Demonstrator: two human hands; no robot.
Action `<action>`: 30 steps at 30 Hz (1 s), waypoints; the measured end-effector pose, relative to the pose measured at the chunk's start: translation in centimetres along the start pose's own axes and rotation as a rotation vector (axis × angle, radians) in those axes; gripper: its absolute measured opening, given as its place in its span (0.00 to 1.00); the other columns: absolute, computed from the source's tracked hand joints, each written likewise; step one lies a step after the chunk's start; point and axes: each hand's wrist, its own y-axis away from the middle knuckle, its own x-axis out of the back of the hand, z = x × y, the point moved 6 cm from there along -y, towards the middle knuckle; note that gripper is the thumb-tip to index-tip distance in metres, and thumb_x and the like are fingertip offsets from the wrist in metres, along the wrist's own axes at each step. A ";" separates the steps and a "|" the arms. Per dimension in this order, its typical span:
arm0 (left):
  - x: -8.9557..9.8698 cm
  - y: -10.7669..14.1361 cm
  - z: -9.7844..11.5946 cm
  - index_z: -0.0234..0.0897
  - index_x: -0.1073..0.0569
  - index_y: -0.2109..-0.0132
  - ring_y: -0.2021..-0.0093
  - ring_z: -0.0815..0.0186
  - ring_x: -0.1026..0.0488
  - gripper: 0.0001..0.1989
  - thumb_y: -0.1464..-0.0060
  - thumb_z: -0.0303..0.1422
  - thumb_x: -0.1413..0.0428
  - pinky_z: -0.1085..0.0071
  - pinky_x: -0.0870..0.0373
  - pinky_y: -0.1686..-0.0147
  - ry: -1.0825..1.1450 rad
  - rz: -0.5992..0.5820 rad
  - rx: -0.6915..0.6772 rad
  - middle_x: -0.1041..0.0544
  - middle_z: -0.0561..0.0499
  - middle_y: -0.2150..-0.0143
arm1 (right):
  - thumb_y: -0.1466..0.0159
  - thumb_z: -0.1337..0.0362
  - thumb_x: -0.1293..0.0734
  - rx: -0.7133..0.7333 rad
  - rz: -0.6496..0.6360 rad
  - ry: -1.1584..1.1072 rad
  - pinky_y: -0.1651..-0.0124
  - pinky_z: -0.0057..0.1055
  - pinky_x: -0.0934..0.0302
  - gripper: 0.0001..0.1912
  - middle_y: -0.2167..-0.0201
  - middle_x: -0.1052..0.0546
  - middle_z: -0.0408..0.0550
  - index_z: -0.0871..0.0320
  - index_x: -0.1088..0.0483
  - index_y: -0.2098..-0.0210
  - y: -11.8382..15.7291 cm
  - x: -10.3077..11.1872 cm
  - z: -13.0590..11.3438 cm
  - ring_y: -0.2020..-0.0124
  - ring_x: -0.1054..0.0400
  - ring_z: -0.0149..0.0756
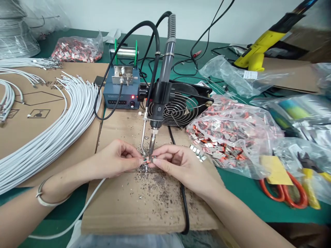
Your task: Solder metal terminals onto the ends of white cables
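Under the tip of a stand-mounted soldering iron (157,112), my two hands meet. My left hand (120,160) pinches the end of a white cable (88,203), whose length trails down to the lower left. Between the thumb and fingers of my right hand (178,163) is a small orange-and-silver connector (148,161), mostly covered by the fingertips. The cable end and the connector come together at the iron's tip; whether they are joined cannot be made out. A thin metal solder feed tube (143,132) points down at the same spot. Solder bits lie below.
A blue soldering controller (121,93) with a solder spool (124,52) stands behind, beside a black fan (178,108). White cables (77,106) lie left. Right are a bag of connectors (232,131), scissors (297,193), cutters (309,179) and a yellow heat gun (261,48).
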 end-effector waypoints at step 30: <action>0.2 0.1 -0.1 0.27 0.27 0.66 0.76 0.73 0.43 0.16 0.49 0.39 0.47 0.76 0.49 0.77 -0.150 0.086 -0.177 0.32 0.50 0.74 | 0.45 0.63 0.31 -0.015 -0.041 -0.022 0.65 0.21 0.36 0.10 0.73 0.24 0.47 0.62 0.31 0.67 0.0 -0.1 0.1 0.70 0.28 0.26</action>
